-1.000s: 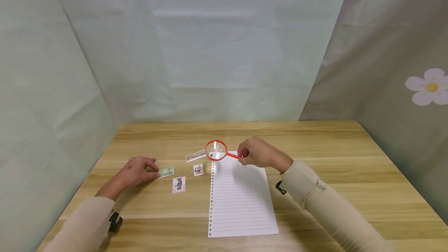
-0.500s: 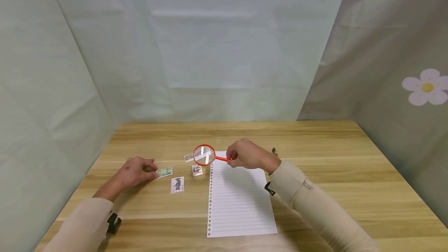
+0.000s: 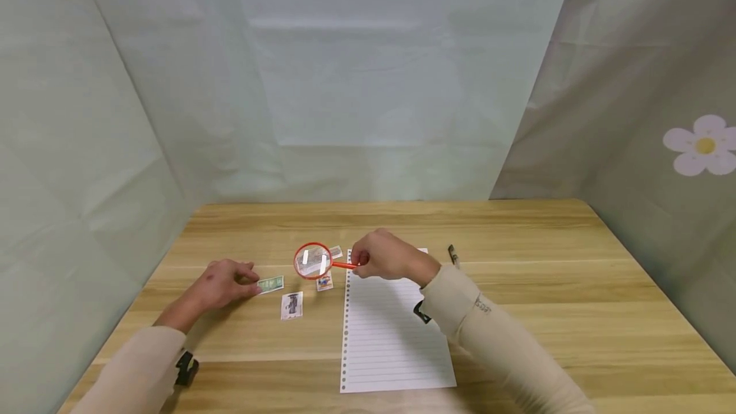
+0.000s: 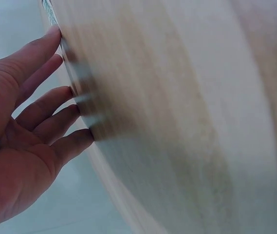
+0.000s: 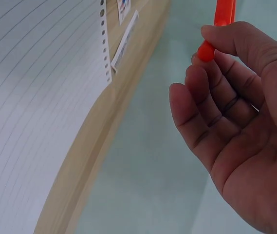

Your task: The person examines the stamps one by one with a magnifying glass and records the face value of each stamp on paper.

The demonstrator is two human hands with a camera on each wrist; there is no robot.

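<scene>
The right hand point(image 3: 384, 259) pinches the red magnifying glass point(image 3: 313, 261) by its handle (lens above a long stamp), while the flat-fingered left hand point(image 3: 221, 281) touches the green stamp point(image 3: 270, 284).

Table point(image 3: 517, 235): wood-grain top, pale, smooth, with a low satin sheen. Lined sheet point(image 3: 397, 331): white matt paper, punched holes along its left edge. Magnifying glass point(image 3: 313, 261): glossy orange plastic rim and handle, clear lens throwing bright reflections. Green stamp point(image 3: 270, 284) and the two picture stamps point(image 3: 292, 305) near it: printed paper, flat, slightly glossy. Backdrop point(image 3: 356, 82): pale green cloth, matt, creased; printed flower at far right. Sleeves point(image 3: 506, 344): beige knit cloth, soft, matt.
</scene>
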